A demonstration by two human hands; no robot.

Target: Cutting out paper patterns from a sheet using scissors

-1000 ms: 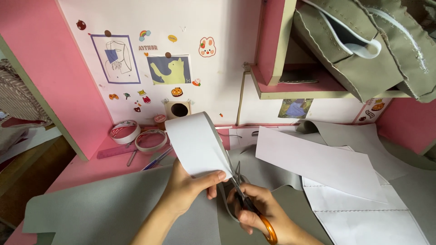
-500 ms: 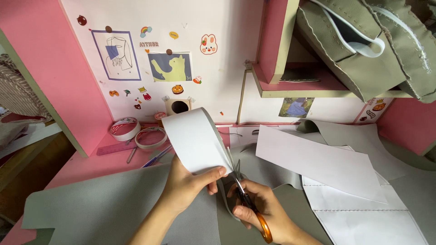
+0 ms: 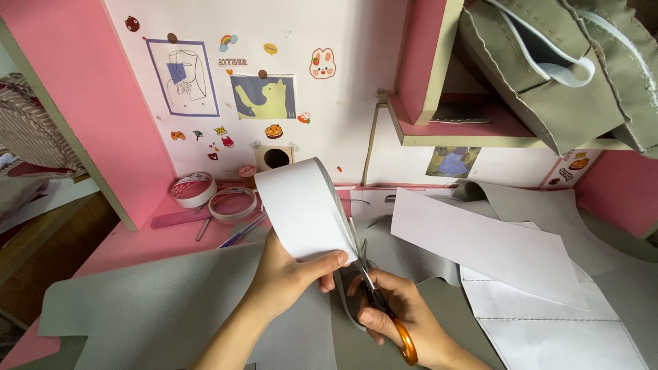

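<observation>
The right hand [image 3: 404, 322] is closed around a pair of scissors [image 3: 384, 308] with orange handles, fingers through the loops, blades pointing away and biting into the edge of a grey sheet. Just beside it, the left hand [image 3: 291, 277] pinches a folded-over flap [image 3: 305, 212] of that sheet, thumb on the white underside, fingers curled behind, holding it bent upward off the desk. The two hands nearly touch at the cut.

The grey sheet [image 3: 164, 308] spreads over the near part of the pink desk [image 3: 130, 240], its wavy edge running left, leaving a bare strip of desk toward the wall. To the right lie white pattern pieces [image 3: 493, 247], overlapping more grey material.

Farther back, by the wall, sit two tape rolls [image 3: 212, 195], with pens [image 3: 240, 233] just in front. A small box [image 3: 275, 157] with a round hole stands against the wall; whether anything is inside cannot be told. Stickers and pictures [image 3: 264, 96] cover the white wall. Upper right, a grey bag [image 3: 548, 75] with a white strap rests on a pink shelf [image 3: 466, 130].
</observation>
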